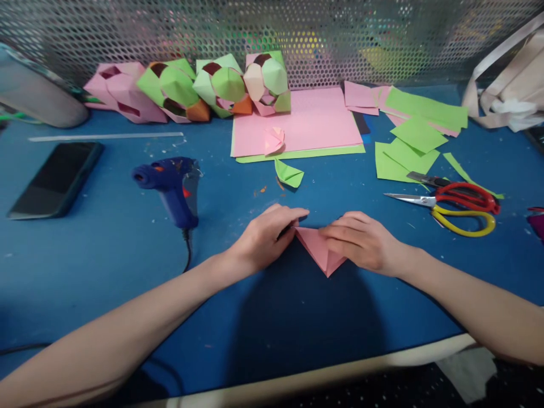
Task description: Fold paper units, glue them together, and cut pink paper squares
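A folded pink paper (315, 243), shaped like a triangle with its tip toward me, lies on the blue table (272, 317) between my hands. My left hand (270, 235) is closed on the paper's left corner, thumb below and forefinger stretched out above. The fingers of my right hand (361, 241) lie together over the paper's right part, pressing it and hiding that corner. Beyond my hands sit a small folded green piece (289, 173) and a small folded pink piece (274, 140), the latter on a stack of pink sheets (317, 122).
A blue glue gun (172, 187) and a phone (55, 178) lie at the left. Red-and-yellow scissors (463, 218), a cutter (429, 180) and green paper pieces (419, 136) are at the right. Several folded paper shapes (174, 88) stand along the mesh panel (314, 51).
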A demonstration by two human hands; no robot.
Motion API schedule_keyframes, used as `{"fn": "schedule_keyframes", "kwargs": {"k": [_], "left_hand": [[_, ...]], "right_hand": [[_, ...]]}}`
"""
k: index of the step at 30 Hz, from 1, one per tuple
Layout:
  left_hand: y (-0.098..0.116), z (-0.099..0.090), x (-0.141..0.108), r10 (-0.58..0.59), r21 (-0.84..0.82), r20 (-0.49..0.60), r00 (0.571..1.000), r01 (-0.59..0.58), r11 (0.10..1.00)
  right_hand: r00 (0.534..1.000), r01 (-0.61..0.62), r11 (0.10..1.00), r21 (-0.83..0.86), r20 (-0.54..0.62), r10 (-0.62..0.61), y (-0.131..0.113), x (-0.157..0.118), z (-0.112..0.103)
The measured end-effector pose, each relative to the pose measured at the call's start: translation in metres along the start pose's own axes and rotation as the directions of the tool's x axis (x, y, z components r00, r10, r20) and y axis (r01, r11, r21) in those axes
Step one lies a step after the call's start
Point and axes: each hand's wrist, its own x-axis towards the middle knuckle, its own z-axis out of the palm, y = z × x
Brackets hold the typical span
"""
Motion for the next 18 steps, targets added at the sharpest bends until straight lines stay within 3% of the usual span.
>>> {"fn": "schedule_keyframes", "kwargs": {"k": [10,18], "left_hand": [[-0.015,-0.015,0.004,-0.009,-0.187,0.146,0.989,0.036,0.982],[-0.017,-0.016,0.010,0.097,-0.254,0.170,0.981,-0.052,0.966]], "right_hand": [[0.997,0.051,0.998,-0.023,0.061,-0.049,0.001,0.001,-0.004],[0.992,0.081,0.993,-0.082,0.099,-0.073,0.004,-0.001,-0.007]]}}
